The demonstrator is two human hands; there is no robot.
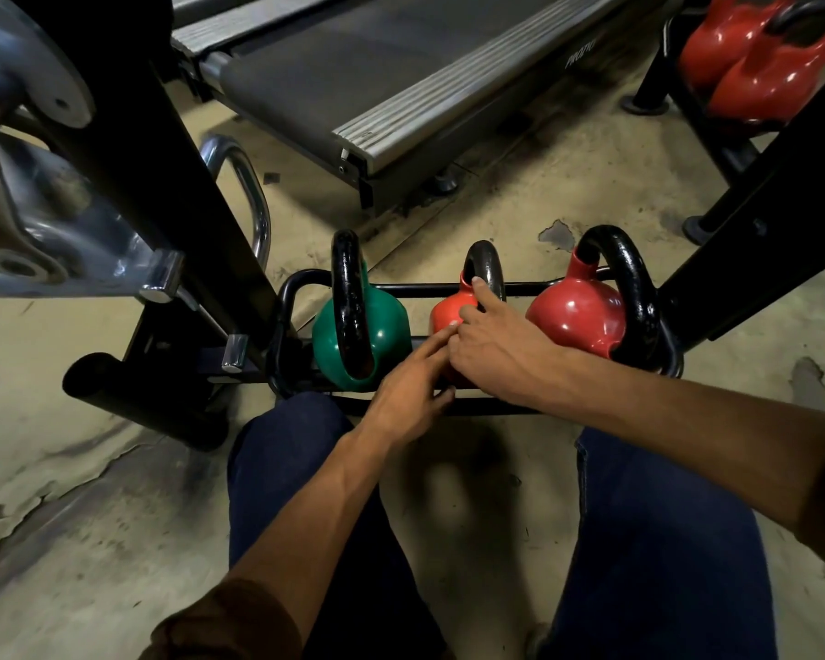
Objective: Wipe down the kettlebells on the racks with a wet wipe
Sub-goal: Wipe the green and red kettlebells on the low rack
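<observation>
Under both hands, on the low black rack: small orange-red kettlebell, glossy, with a black handle standing up. Just left of the hands, green kettlebell; just right, larger red kettlebell. Right hand draped over the small bell, forefinger reaching onto its handle, not clenched. Left hand flat, fingers extended and touching the bell's side, gripping nothing visible. No telling whether a wipe sits beneath either palm.

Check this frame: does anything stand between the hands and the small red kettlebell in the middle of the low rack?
Nothing visible does. The right hand already rests on the small red kettlebell, a finger at its black handle, and the left hand touches its near side. The green kettlebell and larger red kettlebell sit clear on either side.
</observation>
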